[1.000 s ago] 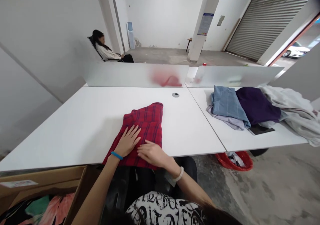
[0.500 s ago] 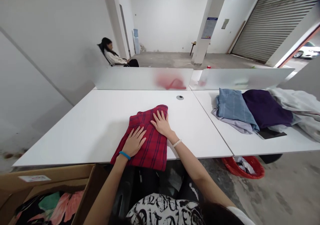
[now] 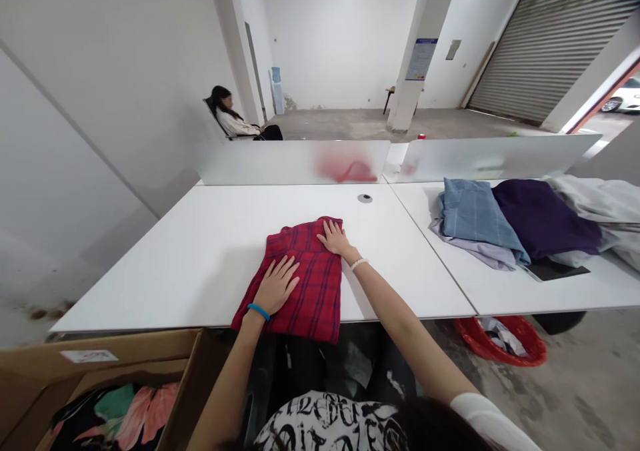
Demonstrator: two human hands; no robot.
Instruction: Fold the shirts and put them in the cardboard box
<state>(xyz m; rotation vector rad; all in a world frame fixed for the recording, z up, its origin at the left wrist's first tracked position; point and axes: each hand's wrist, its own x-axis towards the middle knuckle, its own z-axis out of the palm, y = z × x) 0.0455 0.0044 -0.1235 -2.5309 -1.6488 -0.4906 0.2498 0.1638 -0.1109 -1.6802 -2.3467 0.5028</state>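
Note:
A folded red plaid garment with dark stripes lies on the white table, its near end hanging a little over the front edge. My left hand rests flat on its left middle part, fingers spread, a blue band at the wrist. Toward the far right corner of the cloth, my right hand lies with fingers apart, pressing on the fabric near its edge. A light bracelet is on that wrist. Neither hand grips anything.
Right of the table seam lie folded blue clothing, dark purple clothing and a dark flat tablet-like object. A cardboard box of clothes stands front left; a red-lined bin sits below right. A frosted divider borders the back.
My right hand has slid slightly toward the far right corner of the plaid garment. The left hand stays at about the same place on the cloth. The whole view has shifted a little.

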